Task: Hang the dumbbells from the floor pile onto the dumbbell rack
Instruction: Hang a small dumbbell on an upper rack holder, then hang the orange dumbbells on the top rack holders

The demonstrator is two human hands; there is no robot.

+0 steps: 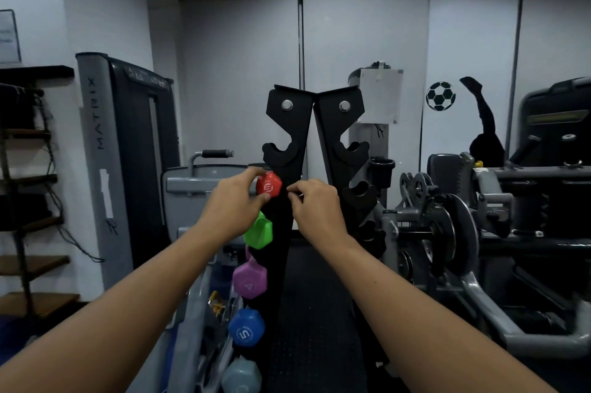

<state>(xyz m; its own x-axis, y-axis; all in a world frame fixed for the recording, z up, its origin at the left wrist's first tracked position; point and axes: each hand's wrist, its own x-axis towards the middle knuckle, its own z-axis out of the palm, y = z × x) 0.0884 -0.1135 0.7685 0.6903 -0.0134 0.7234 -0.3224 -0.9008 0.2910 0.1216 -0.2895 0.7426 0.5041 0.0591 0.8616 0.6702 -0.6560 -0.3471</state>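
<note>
Left hand (235, 200) around red dumbbell (268, 185) (rack-side)

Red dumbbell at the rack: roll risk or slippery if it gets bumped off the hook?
The red dumbbell has a faceted hexagonal head, so it would probably settle on a flat rather than roll. Its coating looks smooth and slightly glossy, possibly slick. The left hand pinches the head with fingertips, suggesting it is fairly light; it looks rigid.
</note>
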